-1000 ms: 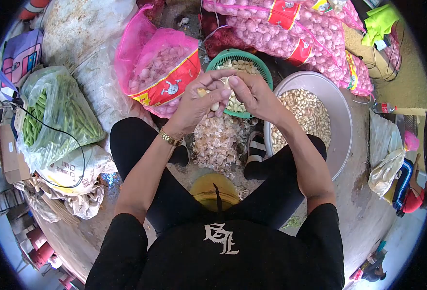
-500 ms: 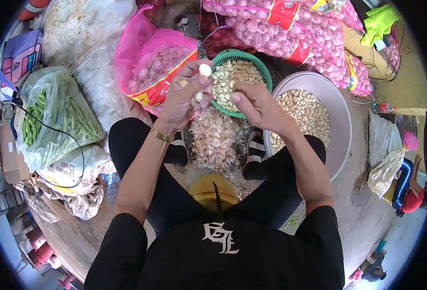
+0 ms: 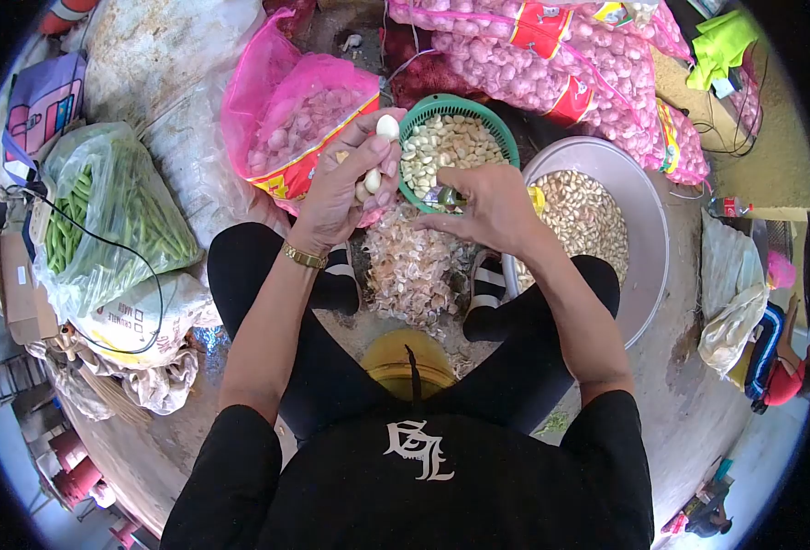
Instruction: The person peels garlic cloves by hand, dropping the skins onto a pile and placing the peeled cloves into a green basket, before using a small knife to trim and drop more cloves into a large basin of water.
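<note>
Several garlic cloves point(image 3: 373, 180) are held in my left hand point(image 3: 345, 179), one white clove point(image 3: 387, 126) standing out at the fingertips. To its right, my right hand point(image 3: 492, 206) is closed around a small knife point(image 3: 446, 195) with a green and yellow handle, its thumb apart from the fingers. Behind both hands stands a green basket point(image 3: 506, 137) of pale cloves. Papery garlic skins point(image 3: 409, 266) lie in a heap on the ground below the hands. A wide pale tub point(image 3: 648, 220) of unpeeled cloves is beside my right forearm.
An open pink net bag point(image 3: 249, 101) of garlic stands at the back left, and full garlic sacks point(image 3: 487, 46) lie at the back right. On the left is a plastic bag of green beans point(image 3: 111, 220). A yellow stool point(image 3: 409, 362) is between my legs.
My right hand has turned and opened its thumb downward, showing the knife. My left hand still holds the cloves, with more of them visible in the palm.
</note>
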Demonstrator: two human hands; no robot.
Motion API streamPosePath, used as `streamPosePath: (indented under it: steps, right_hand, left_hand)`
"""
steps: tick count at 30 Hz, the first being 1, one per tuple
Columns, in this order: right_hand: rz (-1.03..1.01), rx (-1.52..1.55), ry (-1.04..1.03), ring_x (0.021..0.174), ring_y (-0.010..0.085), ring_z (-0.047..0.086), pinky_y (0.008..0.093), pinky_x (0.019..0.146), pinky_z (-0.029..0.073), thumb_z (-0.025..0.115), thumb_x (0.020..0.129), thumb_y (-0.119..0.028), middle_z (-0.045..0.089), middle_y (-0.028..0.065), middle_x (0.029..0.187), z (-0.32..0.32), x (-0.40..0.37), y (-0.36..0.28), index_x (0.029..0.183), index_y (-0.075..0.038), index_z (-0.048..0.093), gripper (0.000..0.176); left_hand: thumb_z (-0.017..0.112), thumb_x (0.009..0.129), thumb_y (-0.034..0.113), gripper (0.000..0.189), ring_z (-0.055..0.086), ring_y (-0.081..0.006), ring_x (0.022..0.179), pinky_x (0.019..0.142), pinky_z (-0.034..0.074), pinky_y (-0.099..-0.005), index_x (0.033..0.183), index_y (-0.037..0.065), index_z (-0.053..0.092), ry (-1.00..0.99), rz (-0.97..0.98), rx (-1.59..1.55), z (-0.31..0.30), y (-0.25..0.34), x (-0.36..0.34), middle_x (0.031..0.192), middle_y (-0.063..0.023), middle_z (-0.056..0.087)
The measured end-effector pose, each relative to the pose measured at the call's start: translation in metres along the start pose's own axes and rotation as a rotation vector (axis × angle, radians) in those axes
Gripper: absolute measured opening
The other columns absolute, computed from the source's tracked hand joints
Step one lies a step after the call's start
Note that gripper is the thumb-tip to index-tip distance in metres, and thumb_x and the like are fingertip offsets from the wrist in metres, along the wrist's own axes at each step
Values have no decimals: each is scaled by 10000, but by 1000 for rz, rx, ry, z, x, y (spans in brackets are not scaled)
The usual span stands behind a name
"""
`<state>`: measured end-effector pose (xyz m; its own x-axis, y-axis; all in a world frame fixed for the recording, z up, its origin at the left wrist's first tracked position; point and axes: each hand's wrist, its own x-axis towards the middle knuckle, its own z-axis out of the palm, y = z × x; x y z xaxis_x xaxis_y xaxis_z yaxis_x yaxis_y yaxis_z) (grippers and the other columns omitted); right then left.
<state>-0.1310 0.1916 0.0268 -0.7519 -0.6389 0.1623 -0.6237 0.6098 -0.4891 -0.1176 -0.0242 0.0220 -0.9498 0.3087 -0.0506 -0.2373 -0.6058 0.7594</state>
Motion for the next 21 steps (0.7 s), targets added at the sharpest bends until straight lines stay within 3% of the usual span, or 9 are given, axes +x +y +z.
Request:
streamPosePath:
  steps: [4, 6, 7, 9, 12, 15, 18, 20, 21]
  right_hand:
    - [69, 145, -10, 652, 359, 628, 446, 580, 476, 718, 785, -424, 625, 167, 680, -1, 1, -2, 876, -78, 641, 365]
    - [113, 390, 265, 679, 271, 659, 374, 635, 499, 729, 807, -331, 657, 149, 752, 5, 4, -3, 936, -62, 650, 308]
    - [114, 388, 266, 679, 271, 659, 374, 635, 499, 729, 807, -331, 657, 149, 752, 8, 7, -2, 936, -62, 650, 308]
    - [110, 675, 383, 703, 151, 636, 296, 675, 491, 716, 850, -234, 683, 89, 808, 12, 13, -1, 980, -36, 663, 242]
    - [250, 888, 337, 724, 56, 574, 234, 676, 462, 698, 880, -186, 666, 3, 798, 9, 14, -6, 1024, -23, 674, 219]
    - [277, 923, 321, 693, 22, 531, 215, 622, 434, 687, 894, -201, 634, -29, 749, 9, 13, -7, 998, -4, 690, 223]
    - [320, 867, 344, 650, 10, 489, 213, 564, 396, 681, 896, -196, 601, -47, 695, 13, 12, 0, 919, 4, 698, 203]
    - [318, 839, 350, 633, 13, 480, 219, 545, 383, 678, 893, -188, 599, -48, 686, 15, 11, 4, 893, 7, 696, 196]
    - [313, 813, 355, 616, 15, 472, 226, 525, 371, 674, 890, -180, 597, -48, 677, 15, 12, 5, 867, 10, 694, 192]
  left_hand:
    - [563, 962, 173, 373, 479, -47, 515, 422, 387, -179, 1301, 26, 506, 58, -11, 90, 6, 3, -2, 784, -5, 534]
    - [569, 959, 166, 373, 487, -43, 526, 432, 395, -179, 1300, 25, 516, 79, -25, 147, 7, 3, -3, 790, -3, 542]
    - [575, 956, 160, 374, 494, -38, 543, 446, 401, -177, 1302, 25, 529, 66, -46, 207, 7, 2, -2, 791, 2, 548]
    - [581, 954, 155, 375, 500, -33, 560, 460, 408, -176, 1303, 25, 541, 53, -69, 266, 7, -2, -2, 793, 8, 553]
    - [579, 954, 174, 424, 529, -22, 620, 516, 404, -156, 1336, 2, 512, 36, -49, 391, 7, -8, -1, 854, 12, 604]
    - [573, 956, 146, 417, 537, -15, 694, 596, 429, -164, 1345, 7, 510, -8, -59, 355, 5, -10, -1, 903, 14, 623]
    - [564, 957, 118, 407, 530, -20, 742, 660, 442, -182, 1346, 10, 514, 22, 4, 528, -1, -17, 2, 954, -2, 637]
    - [558, 956, 98, 385, 527, -31, 777, 683, 445, -194, 1331, 16, 537, -42, 371, 841, -3, -25, 6, 986, -14, 639]
    - [558, 956, 98, 385, 527, -31, 777, 683, 445, -194, 1331, 16, 537, -43, 370, 841, -1, -26, 7, 986, -14, 639]
